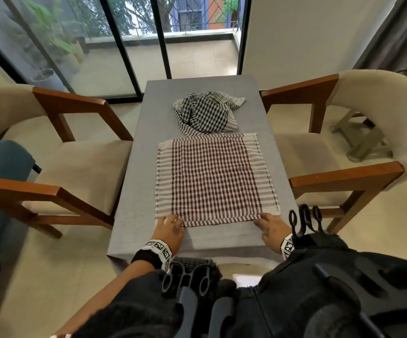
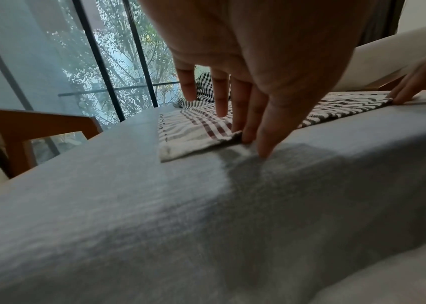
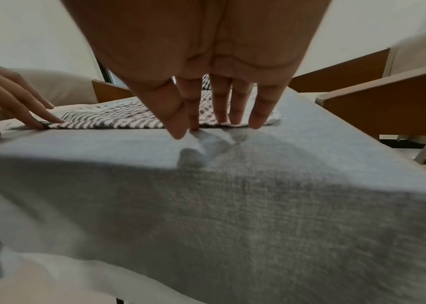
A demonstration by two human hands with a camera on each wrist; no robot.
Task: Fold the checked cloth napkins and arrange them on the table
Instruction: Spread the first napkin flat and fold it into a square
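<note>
A maroon-and-white checked napkin [image 1: 214, 176] lies spread flat on the grey-clothed table [image 1: 136, 191]. My left hand [image 1: 170, 225] has straight fingers resting on the napkin's near left corner [image 2: 193, 131], the thumb touching the tablecloth. At the near right corner [image 3: 118, 121], my right hand [image 1: 268, 224] also lies with straight fingers on the edge, and I cannot tell whether its thumb [image 3: 178, 131] touches the tablecloth. A black-and-white checked napkin [image 1: 204, 113] sits crumpled beyond the flat one, touching its far edge.
Cream armchairs with wooden arms stand close on the left [image 1: 75, 152] and right [image 1: 344, 142] of the narrow table. A grey step stool [image 1: 361, 140] lies on the floor behind the right chair. Glass doors [image 1: 134, 45] are past the table's far end.
</note>
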